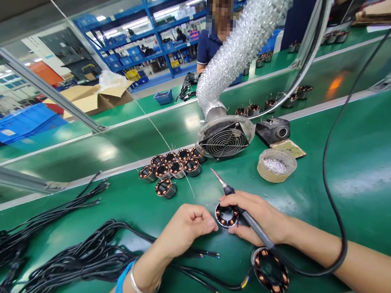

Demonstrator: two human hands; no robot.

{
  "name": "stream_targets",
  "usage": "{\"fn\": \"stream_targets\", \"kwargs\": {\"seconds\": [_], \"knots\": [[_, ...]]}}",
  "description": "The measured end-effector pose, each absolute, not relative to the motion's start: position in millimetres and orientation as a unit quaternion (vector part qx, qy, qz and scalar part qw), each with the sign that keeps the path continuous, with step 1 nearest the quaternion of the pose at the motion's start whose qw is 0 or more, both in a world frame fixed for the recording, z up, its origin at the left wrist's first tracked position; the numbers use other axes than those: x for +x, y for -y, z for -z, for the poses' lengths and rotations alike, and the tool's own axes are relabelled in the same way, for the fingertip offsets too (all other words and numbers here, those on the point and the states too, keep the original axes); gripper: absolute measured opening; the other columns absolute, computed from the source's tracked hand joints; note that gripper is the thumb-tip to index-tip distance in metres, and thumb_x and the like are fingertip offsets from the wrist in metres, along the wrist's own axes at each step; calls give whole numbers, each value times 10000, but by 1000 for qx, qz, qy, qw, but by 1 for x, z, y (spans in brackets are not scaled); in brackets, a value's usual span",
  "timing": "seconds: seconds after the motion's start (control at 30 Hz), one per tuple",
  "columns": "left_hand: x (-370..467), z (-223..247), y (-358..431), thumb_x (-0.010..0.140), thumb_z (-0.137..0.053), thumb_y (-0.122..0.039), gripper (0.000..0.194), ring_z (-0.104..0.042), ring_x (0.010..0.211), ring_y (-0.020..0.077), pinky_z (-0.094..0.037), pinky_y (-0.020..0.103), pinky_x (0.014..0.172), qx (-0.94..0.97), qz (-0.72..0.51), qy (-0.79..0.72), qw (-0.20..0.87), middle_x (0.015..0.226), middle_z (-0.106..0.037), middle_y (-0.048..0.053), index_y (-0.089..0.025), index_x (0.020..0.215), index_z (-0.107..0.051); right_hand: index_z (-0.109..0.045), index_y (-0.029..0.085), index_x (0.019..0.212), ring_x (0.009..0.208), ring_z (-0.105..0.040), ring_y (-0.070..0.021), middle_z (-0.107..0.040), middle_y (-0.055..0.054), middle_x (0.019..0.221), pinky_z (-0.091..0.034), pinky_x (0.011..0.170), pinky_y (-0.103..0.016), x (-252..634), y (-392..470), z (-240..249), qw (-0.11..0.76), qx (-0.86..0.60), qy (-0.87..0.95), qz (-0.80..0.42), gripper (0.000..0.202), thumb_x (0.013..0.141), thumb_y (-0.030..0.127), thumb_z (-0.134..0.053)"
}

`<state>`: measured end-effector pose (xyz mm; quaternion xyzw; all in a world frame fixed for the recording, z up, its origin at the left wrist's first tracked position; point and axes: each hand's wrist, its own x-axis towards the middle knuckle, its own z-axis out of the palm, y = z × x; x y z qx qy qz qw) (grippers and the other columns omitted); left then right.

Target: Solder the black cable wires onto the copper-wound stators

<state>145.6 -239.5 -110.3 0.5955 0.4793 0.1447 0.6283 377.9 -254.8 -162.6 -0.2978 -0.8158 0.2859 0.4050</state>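
Note:
A small motor stator with copper windings stands on the green bench, gripped at its right side by the thumb and fingers of my right hand. That same hand also carries a soldering iron, its bare metal tip pointing up and left, away from the stator. My left hand is closed in a pinch close to the stator's left edge; what lies between its fingertips is too small to make out. Below my right wrist sits another stator, with a black cable ending beside it.
Several stators stand grouped behind my left hand. A fume-extractor fan hangs on a foil duct. To its right are a round tub and a black iron holder. Black cables cover the left bench. A person is opposite.

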Motion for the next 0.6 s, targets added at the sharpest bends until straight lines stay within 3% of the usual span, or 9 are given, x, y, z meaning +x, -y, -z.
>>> {"fn": "stream_targets", "kwargs": {"seconds": [0.07, 0.17, 0.27, 0.33, 0.47, 0.6], "knots": [[152, 113, 245, 649, -724, -661, 525, -362, 554, 109, -261, 231, 524, 605, -140, -487, 615, 568, -499, -24, -143, 716, -662, -505, 196, 1218, 897, -605, -187, -634, -73, 1041, -509, 794, -301, 377, 255, 163, 436, -303, 802, -274, 489, 761, 214, -676], [155, 126, 252, 573, -842, -529, 444, -308, 516, 107, -208, 228, 496, 696, -106, -542, 458, 500, -373, -84, -194, 784, -641, -545, 195, 1140, 830, -604, -187, -643, -58, 964, -511, 749, -304, 374, 257, 163, 478, -327, 775, -254, 461, 719, 303, -699], [156, 144, 255, 692, -775, -488, 308, -439, 532, 132, -313, 239, 535, 781, -125, -531, 305, 593, -565, -40, -223, 741, -626, -560, 205, 1066, 765, -596, -176, -644, -28, 885, -506, 719, -297, 370, 258, 162, 506, -356, 748, -241, 451, 668, 334, -728], [154, 151, 256, 810, -660, -477, 246, -550, 584, 157, -387, 250, 594, 808, -141, -504, 270, 713, -677, -5, -240, 746, -640, -560, 211, 1050, 753, -593, -174, -646, -22, 879, -501, 712, -294, 368, 259, 161, 513, -369, 738, -235, 466, 647, 338, -754], [146, 144, 256, 899, -533, -472, 282, -610, 691, 183, -418, 257, 667, 813, -143, -474, 307, 775, -698, 21, -249, 796, -670, -549, 221, 1064, 773, -595, -174, -647, -17, 899, -492, 719, -288, 371, 263, 161, 505, -383, 736, -238, 481, 644, 307, -769], [145, 133, 253, 843, -541, -636, 474, -340, 519, 122, -269, 240, 517, 708, -135, -502, 478, 538, -419, -36, -188, 694, -589, -539, 219, 1085, 772, -574, -178, -620, -14, 880, -489, 721, -292, 377, 263, 159, 478, -378, 764, -212, 478, 652, 270, -733]]}}
